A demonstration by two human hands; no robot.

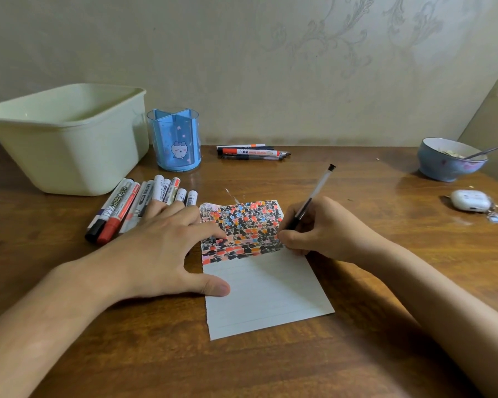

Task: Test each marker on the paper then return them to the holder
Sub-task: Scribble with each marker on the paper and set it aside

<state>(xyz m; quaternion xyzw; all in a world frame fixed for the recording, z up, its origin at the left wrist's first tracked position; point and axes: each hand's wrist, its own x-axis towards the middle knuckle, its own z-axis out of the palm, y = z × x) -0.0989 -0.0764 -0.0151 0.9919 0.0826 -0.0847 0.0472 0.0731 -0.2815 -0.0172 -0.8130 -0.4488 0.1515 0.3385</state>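
A lined sheet of paper (266, 291) lies on the wooden table, its upper half covered with red, black and blue marks. My right hand (322, 228) grips a clear-barrelled black pen (316, 191), tip down at the right edge of the marked area. My left hand (167, 245) lies flat with spread fingers, thumb and forefinger pressing the paper's left edge. A row of several whiteboard markers (135, 205) lies just beyond my left fingers. The blue divided holder (174, 139) stands empty behind them. A few more pens (252, 152) lie near the wall.
A pale green plastic tub (66, 139) stands at the back left beside the holder. A blue bowl (450, 160) with a spoon sits at the far right, with a white earbud case (470, 200) and keychain in front of it. The wall runs close behind.
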